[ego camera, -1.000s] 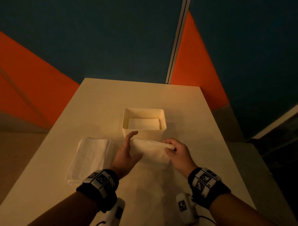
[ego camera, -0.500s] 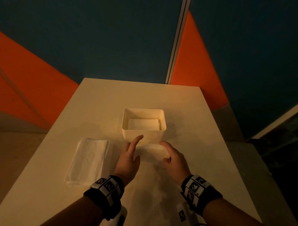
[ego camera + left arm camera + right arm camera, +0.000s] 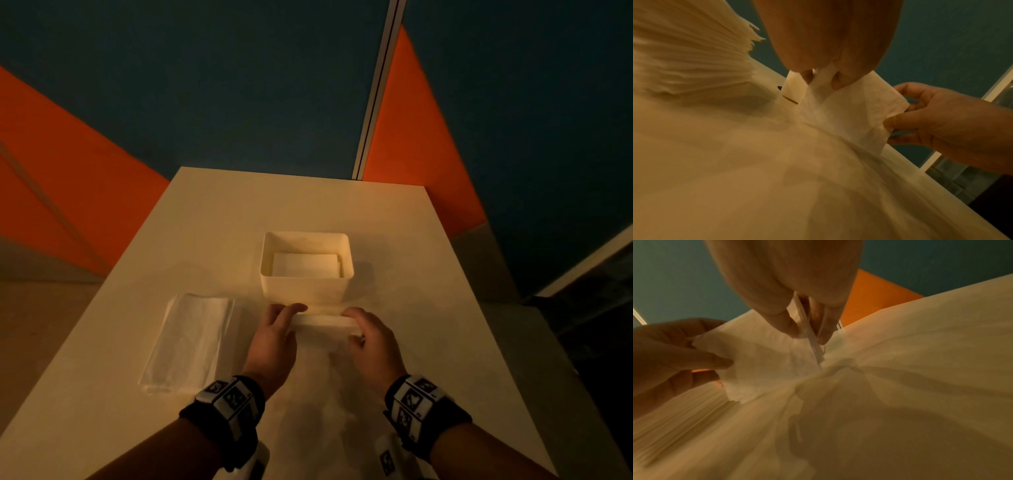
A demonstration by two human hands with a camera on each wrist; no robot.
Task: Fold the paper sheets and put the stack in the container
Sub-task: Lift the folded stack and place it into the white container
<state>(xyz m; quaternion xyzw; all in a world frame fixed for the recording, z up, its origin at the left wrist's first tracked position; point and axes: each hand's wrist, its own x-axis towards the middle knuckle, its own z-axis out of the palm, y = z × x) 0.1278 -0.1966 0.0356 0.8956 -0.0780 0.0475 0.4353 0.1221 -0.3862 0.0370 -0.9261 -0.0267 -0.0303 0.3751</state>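
Note:
A folded white paper sheet (image 3: 323, 323) is lifted just above the table, right in front of the white container (image 3: 306, 291). My left hand (image 3: 275, 334) pinches its left end and my right hand (image 3: 371, 337) pinches its right end. The left wrist view shows the sheet (image 3: 846, 112) standing on edge between both hands, the right hand (image 3: 937, 120) pinching its far edge. In the right wrist view, thumb and fingers (image 3: 789, 321) clamp the layered edge of the sheet (image 3: 764, 356). A folded sheet (image 3: 305, 265) lies inside the container. A stack of unfolded sheets (image 3: 190, 342) lies to the left.
The white table (image 3: 428, 308) ends close on the left, right and far side. Blue and orange wall panels (image 3: 205, 85) stand behind it. Bare tabletop lies to the right of the container and behind it.
The hands first laid the sheet flat and pressed it on the table. Now both hands pinch its ends and hold it raised on edge in front of the container.

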